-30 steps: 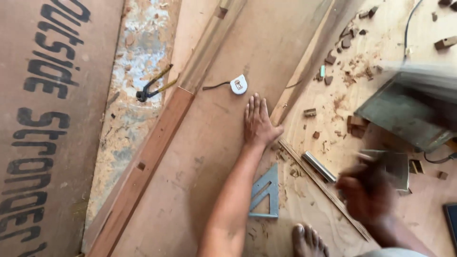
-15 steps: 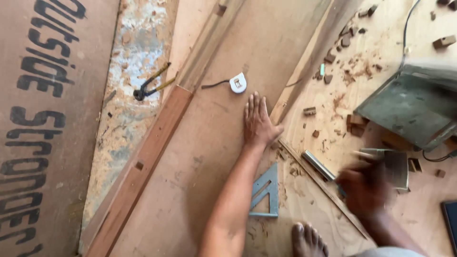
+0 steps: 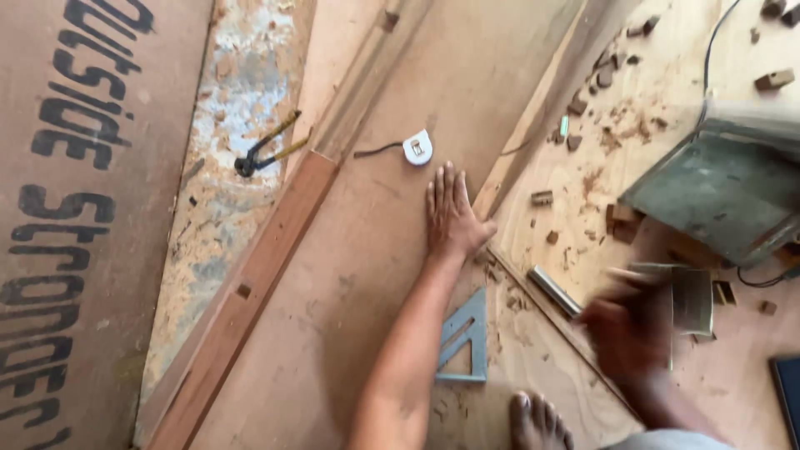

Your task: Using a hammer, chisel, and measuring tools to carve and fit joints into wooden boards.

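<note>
We see our blurred right hand (image 3: 627, 327), its grip impossible to tell, beside a metal tool (image 3: 690, 300), while our left hand (image 3: 451, 215), fingers together, presses flat the stiff, smooth plywood sheet (image 3: 367, 275), probably best gripped at its edges

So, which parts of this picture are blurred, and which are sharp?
In the head view, the right hand is smeared by motion blur, so what it grips cannot be told; the left hand, flat on the board, is sharp, as are the tape measure and the metal square. Light is even, shadows soft.
</note>
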